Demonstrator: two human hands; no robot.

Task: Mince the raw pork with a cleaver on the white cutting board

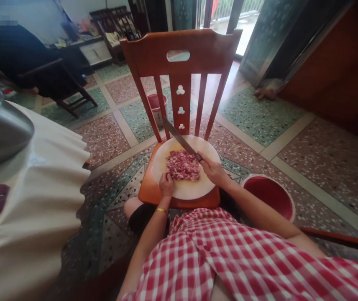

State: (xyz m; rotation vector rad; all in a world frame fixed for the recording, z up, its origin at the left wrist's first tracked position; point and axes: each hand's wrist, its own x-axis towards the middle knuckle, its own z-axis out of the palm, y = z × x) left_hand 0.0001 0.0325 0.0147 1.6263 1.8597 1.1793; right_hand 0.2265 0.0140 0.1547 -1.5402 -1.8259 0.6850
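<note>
A round white cutting board (194, 191) lies on the seat of a wooden chair (149, 184). Spread over its middle is a flat heap of chopped red meat (182, 166). My right hand (213, 168) is wrapped round the handle of a knife (180, 139), whose long blade slants up and left over the far side of the meat. At the near left edge of the heap rests my left hand (166, 184), its fingers curled in. Whether anything is inside those fingers is hidden.
A red bucket (269, 196) stands on the floor right of the chair; another bucket (157, 102) is behind the backrest. On the left, a cloth-covered table (50, 167) holds a large metal pot (3, 129). A person in dark clothes (19, 54) sits at the far left.
</note>
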